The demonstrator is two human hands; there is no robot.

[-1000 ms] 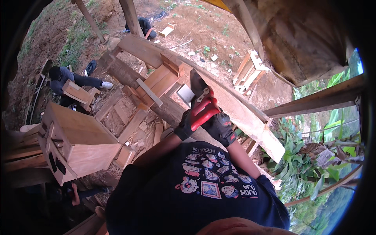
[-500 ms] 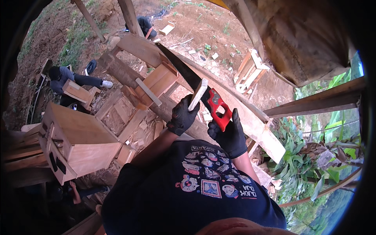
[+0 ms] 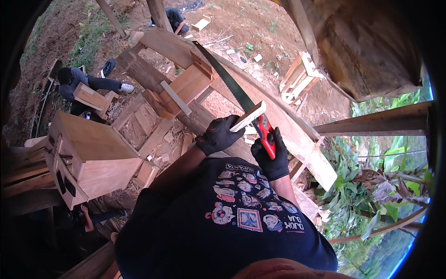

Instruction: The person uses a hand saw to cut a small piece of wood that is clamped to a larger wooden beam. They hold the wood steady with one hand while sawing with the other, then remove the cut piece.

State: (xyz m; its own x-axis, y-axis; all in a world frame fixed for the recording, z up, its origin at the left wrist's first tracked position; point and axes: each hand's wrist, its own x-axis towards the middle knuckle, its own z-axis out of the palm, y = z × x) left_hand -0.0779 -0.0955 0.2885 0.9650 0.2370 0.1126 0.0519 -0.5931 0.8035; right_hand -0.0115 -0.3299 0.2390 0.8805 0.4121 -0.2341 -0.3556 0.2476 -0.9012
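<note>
In a black glove, my left hand is closed round the lower end of a short pale wooden piece. My gloved right hand grips the red handle of a handsaw. The long dark blade points away to the upper left, teeth along its left edge. The wooden piece lies across the saw close to the handle and hides part of it; whether the two touch I cannot tell. Both are held up above a long wooden plank.
Beyond my hands, a reddish-brown box-like wooden piece and a narrow slat rest on the boards. A large wooden cabinet stands at the left. One person sits at far left with a wooden box; another crouches farther off. A post crosses at right.
The saw has turned, its blade now seen more side-on and its handle more edge-on. The wooden piece has moved right and tipped flatter. Both hands have shifted slightly.
</note>
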